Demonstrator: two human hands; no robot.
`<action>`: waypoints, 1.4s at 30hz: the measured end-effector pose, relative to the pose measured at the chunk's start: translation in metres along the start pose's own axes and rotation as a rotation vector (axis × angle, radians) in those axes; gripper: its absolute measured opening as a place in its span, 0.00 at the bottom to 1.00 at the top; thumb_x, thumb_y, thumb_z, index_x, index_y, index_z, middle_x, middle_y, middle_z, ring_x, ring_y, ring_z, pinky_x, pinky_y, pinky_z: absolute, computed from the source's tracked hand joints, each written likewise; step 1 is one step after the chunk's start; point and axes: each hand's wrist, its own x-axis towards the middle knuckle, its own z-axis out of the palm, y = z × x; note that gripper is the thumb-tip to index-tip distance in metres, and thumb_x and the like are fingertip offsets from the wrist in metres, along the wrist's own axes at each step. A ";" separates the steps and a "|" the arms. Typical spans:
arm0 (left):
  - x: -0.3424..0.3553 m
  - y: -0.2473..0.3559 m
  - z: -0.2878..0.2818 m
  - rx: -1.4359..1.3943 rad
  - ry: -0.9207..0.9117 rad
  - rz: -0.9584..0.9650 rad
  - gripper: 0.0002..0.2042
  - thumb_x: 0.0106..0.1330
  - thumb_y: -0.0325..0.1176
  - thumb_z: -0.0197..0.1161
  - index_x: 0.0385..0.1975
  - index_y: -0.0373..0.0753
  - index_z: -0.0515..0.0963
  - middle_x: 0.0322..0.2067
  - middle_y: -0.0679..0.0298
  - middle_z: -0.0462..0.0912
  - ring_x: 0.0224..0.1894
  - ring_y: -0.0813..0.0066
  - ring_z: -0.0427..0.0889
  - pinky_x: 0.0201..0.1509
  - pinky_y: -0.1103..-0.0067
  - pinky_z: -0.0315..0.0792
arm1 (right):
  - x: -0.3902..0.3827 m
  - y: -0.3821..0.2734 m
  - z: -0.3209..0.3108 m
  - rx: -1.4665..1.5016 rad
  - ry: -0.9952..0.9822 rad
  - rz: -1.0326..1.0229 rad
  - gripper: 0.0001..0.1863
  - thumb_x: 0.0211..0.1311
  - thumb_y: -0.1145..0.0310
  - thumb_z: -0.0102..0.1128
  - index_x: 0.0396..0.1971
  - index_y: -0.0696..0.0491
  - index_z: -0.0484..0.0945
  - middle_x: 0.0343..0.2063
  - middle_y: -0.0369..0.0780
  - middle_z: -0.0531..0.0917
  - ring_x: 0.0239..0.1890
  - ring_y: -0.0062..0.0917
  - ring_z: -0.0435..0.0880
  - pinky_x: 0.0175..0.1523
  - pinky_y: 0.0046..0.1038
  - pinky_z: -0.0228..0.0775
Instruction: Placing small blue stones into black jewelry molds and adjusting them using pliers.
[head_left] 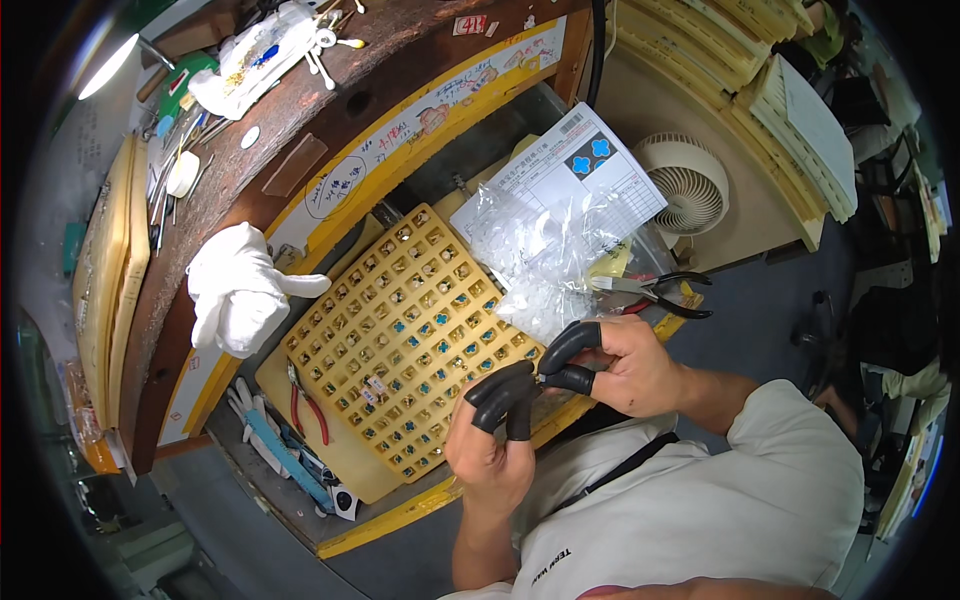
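Note:
My left hand [492, 440] and my right hand [632, 372] meet near the front edge of the bench, black covers on their thumbs and forefingers. The fingertips of both are pinched together around a small piece, too small and hidden to name. Just beyond lies a yellow tray [328, 391] with rows of square compartments. Small metal pieces sit in many of them, several bearing blue four-petal shapes. To the right of the tray, pliers with black handles [655, 291] rest close to my right hand. Red-handled pliers [313, 412] lie at the tray's left side.
Clear plastic bags [545, 245] lie over a printed sheet [620, 165] behind the tray. A round fan [685, 185] stands at the back right. On the left, a white glove [240, 290] sits by the raised wooden ledge [215, 205], with tools in the bench corner below.

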 end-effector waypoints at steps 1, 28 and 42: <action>0.001 0.000 0.000 -0.001 0.000 0.000 0.12 0.52 0.10 0.61 0.36 0.28 0.80 0.36 0.51 0.84 0.38 0.58 0.84 0.44 0.74 0.76 | 0.001 0.000 -0.002 -0.082 -0.011 -0.061 0.11 0.54 0.84 0.62 0.38 0.60 0.82 0.32 0.42 0.86 0.35 0.22 0.85 0.41 0.24 0.76; -0.011 -0.010 0.007 -0.221 0.129 -0.245 0.12 0.51 0.10 0.62 0.35 0.28 0.82 0.35 0.56 0.84 0.38 0.69 0.82 0.46 0.79 0.74 | 0.004 0.002 0.003 0.193 -0.050 0.170 0.08 0.60 0.84 0.60 0.39 0.61 0.81 0.32 0.40 0.87 0.36 0.18 0.85 0.42 0.21 0.79; -0.012 -0.005 0.005 -0.320 0.147 -0.299 0.11 0.54 0.09 0.64 0.36 0.28 0.81 0.38 0.58 0.84 0.41 0.75 0.82 0.49 0.80 0.76 | 0.008 0.004 -0.002 -0.244 -0.077 -0.303 0.11 0.54 0.82 0.64 0.39 0.58 0.84 0.30 0.44 0.85 0.30 0.28 0.85 0.36 0.24 0.74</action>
